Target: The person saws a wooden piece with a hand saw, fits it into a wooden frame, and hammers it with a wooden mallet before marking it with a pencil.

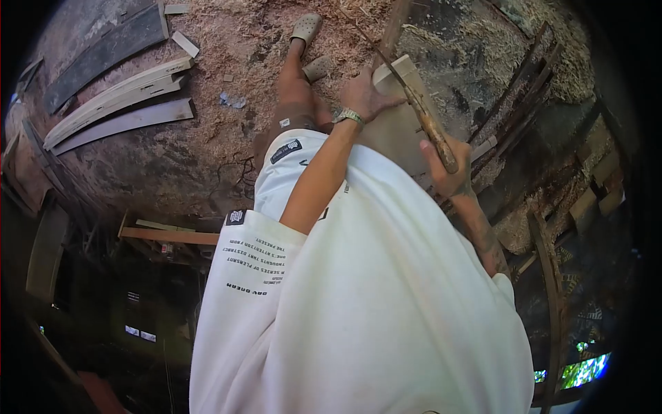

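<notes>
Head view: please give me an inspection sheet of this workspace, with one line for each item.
surface: ground, covered with wood shavings.
job's things: wooden block; knife with a wooden handle, its blade against the block.
clutter: curved planks on the left; thin strips on the right.
hands: left hand grips the block; right hand is closed on the knife handle.
cables: nothing seen.
surroundings: dark edges; greenery at lower right.
</notes>
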Available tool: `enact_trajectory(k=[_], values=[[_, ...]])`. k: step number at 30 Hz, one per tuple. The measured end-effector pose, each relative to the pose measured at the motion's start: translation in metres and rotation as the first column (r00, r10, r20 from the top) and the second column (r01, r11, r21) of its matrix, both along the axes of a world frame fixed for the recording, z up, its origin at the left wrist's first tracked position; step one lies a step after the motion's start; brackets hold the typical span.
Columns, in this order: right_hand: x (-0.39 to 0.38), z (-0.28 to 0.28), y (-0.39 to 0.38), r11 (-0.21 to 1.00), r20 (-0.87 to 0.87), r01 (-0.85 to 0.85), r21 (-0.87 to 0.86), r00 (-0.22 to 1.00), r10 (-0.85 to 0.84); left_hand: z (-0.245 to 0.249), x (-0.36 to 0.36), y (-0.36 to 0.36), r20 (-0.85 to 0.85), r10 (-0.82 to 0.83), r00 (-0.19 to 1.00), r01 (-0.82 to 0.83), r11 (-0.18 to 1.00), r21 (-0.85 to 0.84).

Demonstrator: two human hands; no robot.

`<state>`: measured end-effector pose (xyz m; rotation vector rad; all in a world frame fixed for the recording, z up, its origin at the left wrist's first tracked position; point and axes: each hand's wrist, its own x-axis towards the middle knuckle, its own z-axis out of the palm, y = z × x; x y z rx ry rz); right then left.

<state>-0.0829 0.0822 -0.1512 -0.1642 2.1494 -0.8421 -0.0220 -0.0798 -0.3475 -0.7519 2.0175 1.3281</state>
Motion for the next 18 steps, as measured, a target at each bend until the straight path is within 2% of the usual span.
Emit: enact_trajectory(k=[3,6,9,12,15,18], values=[[-0.009,0.007,-0.002,0.998,0.063,0.063,0.005,0.996,-0.063,-0.005,0.006,0.005,-0.014,-0.019,1.0,0.019,1.0,-0.015],[-0.021,0.017,-0.009,0.999,0.166,0.022,0.032,0.986,-0.027,-0.011,0.004,0.006,-0.038,0.0,0.999,-0.001,1.0,-0.021],[-0.024,0.014,-0.009,0.998,0.188,0.011,0.06,0.982,-0.022,-0.006,0.007,0.007,-0.037,0.025,0.999,-0.025,0.999,0.022],[-0.019,0.039,0.01,0.997,0.108,-0.026,0.076,0.994,0.018,-0.003,0.004,0.001,-0.023,0.007,1.0,-0.006,0.999,0.035],[-0.018,0.098,0.022,0.998,0.113,0.009,0.059,0.993,-0.016,-0.004,0.005,0.004,-0.024,0.007,1.0,-0.006,0.999,0.04],[-0.021,0.081,0.012,1.0,0.074,-0.02,0.001,0.997,0.02,-0.009,0.003,0.005,-0.043,0.026,0.999,-0.025,0.999,0.026]])
